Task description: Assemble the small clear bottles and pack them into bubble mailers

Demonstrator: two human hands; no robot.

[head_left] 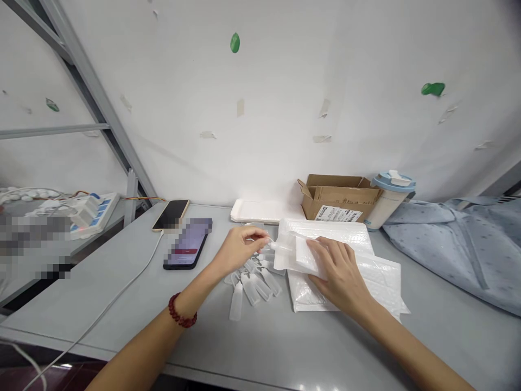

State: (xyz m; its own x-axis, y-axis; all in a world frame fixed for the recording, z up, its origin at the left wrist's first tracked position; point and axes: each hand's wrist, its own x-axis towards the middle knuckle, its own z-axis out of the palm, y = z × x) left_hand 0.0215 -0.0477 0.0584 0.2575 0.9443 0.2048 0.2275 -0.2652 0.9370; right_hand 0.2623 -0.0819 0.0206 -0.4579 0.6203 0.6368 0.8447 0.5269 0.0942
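My left hand (241,248) pinches the loop end of a translucent white plastic tag (283,247). The tag's other end lies at the mouth of a white bubble mailer (304,255); how far inside it sits is hard to tell. With thumb and fingers my right hand (341,269) grips this mailer, holding it above other white bubble mailers (386,279) on the table. Below and beside my left hand lies a loose pile of similar translucent tags (254,285) with loops, partly hidden by the hand.
At the back stand an open cardboard box (342,195) and a tumbler (386,203) with a blue lid. A flat white stack (264,212) lies near the wall. Two phones (173,214) are on the left, one with a cable (130,279). Blue patterned fabric (456,239) covers the right.
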